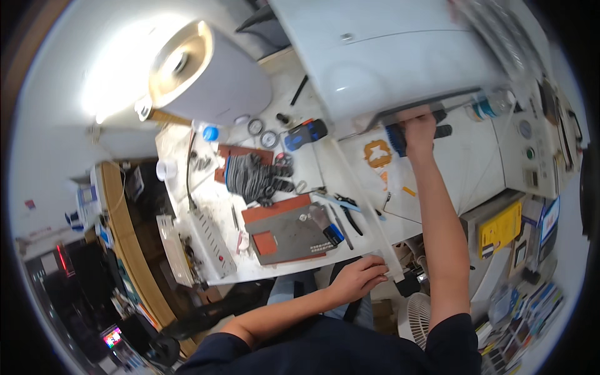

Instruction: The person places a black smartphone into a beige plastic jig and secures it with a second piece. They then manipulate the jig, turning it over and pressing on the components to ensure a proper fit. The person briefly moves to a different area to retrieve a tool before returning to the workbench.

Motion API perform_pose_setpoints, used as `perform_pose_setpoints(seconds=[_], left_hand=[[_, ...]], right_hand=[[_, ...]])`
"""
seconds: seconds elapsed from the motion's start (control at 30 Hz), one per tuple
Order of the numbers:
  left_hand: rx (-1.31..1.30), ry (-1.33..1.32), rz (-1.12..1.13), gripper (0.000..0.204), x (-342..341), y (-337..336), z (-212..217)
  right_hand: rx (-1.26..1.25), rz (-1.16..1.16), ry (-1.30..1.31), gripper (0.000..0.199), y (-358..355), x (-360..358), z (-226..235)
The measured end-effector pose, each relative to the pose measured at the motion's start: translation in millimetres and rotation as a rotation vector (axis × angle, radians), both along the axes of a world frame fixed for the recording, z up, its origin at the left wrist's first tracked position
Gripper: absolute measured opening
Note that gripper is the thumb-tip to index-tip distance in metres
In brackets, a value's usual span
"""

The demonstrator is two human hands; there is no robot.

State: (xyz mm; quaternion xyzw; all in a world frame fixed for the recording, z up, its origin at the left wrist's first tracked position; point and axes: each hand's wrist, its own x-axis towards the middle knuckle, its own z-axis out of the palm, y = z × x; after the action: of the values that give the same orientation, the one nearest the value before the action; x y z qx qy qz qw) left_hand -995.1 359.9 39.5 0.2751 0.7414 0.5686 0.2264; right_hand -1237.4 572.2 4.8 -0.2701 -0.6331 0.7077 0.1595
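My right arm reaches far forward, and my right hand (420, 130) is at the front opening of a white machine housing (400, 69). Its blurred fingers close over a dark work glove (395, 140) with a blue cuff, whose dark fingertips show beyond the hand. My left hand (359, 278) is by the table's front edge, beside the end of a long clear strip (365, 194). Its fingers are curled, with nothing visible in them. A second work glove (250, 178), grey and black striped, lies on the left of the table. An orange-brown cut-out plate (377, 154) lies near my right hand.
A grey mat (284, 234), pliers (351, 219) and a blue-black tool (305, 134) lie on the table. A large pale cylinder (212, 75) stands at far left, a perforated metal box (209, 244) at near left. A control panel (530, 150) is on the right, a fan (417, 319) below.
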Motion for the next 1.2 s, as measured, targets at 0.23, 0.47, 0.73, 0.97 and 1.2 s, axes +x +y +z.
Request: perform_pose_setpoints(seconds=[0.23, 0.47, 0.73, 0.97, 1.2], left_hand=[[-0.008, -0.035, 0.084, 0.027, 9, 15, -1], [0.038, -0.061, 0.028, 0.053, -9, 90, -6], [-0.186, 0.183, 0.065, 0.063, -22, 84, -7], [-0.294, -0.098, -0.062, 0.052, 34, -33, -6], [-0.390, -0.091, 0.490, 0.020, 65, -176, 35]], right_hand=[[0.259, -0.009, 0.038, 0.022, 28, -5, -46], [0.457, -0.068, -0.158, 0.032, 84, 118, 46], [0.530, 0.082, -0.223, 0.028, 70, 204, 55], [0.135, 0.246, -0.121, 0.034, 18, 115, 10], [0.330, 0.096, 0.030, 0.032, 20, 65, -35]])
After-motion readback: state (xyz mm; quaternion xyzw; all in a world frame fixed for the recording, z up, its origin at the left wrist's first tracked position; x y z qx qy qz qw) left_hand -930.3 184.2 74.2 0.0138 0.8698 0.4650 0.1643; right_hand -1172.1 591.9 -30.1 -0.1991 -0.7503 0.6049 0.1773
